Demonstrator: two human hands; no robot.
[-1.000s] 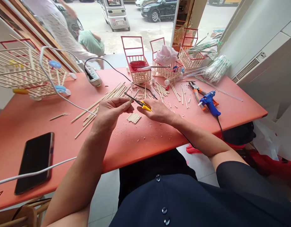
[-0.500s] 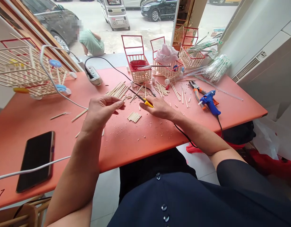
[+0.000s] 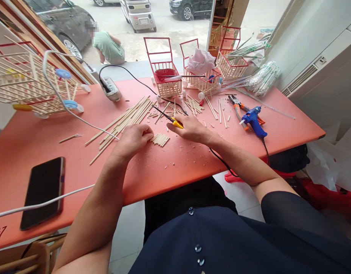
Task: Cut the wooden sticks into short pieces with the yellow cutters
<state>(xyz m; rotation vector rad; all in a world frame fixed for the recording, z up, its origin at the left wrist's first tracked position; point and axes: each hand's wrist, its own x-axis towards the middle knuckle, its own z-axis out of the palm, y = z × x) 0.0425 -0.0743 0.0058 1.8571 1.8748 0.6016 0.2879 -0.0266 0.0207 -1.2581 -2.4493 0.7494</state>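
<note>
My left hand point(image 3: 137, 140) is low over the table, thumb and fingers pinched at the left end of a row of short wooden sticks point(image 3: 161, 139). A short stick seems to be between the fingertips, mostly hidden by them. My right hand point(image 3: 188, 128) is closed around a yellow-handled tool point(image 3: 177, 123) with a long, thin dark blade, pointing up and left over the loose pieces. Beyond my left hand lies a bundle of long wooden sticks point(image 3: 126, 118).
Small stick carts point(image 3: 168, 89) line the back edge; a larger cart point(image 3: 29, 82) stands left. Pliers point(image 3: 237, 108) and a blue glue gun point(image 3: 253, 121) lie right. A phone point(image 3: 43, 192), white cable point(image 3: 58, 199) and power strip point(image 3: 111, 89) are left. A person point(image 3: 108, 47) crouches outside.
My left hand has moved down and right to the row of short sticks, uncovering the long bundle. My right hand keeps its hold on the tool and has barely moved.
</note>
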